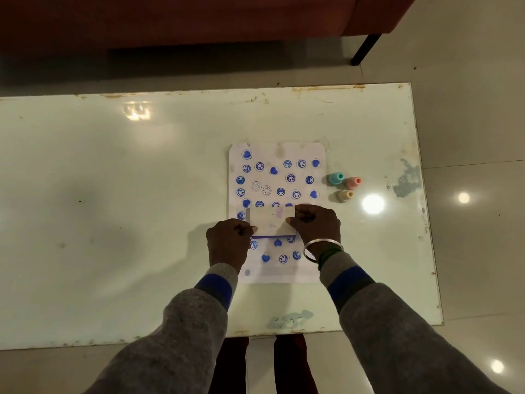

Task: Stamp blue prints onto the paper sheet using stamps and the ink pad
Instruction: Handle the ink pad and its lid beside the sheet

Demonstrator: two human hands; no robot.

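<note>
A white paper sheet lies on the glass table, covered with several blue heart and smiley prints. Above its lower half I hold a flat rectangular ink pad, pale on top with a blue strip along its near edge. My left hand grips its left end and my right hand grips its right end, fingers curled. Three small stamps stand just right of the sheet: a teal stamp, a pink stamp and a yellow stamp.
The pale glass table has worn, chipped edges and bright light reflections. A dark red sofa with a black leg stands beyond it. My legs show under the near edge. Tiled floor lies to the right.
</note>
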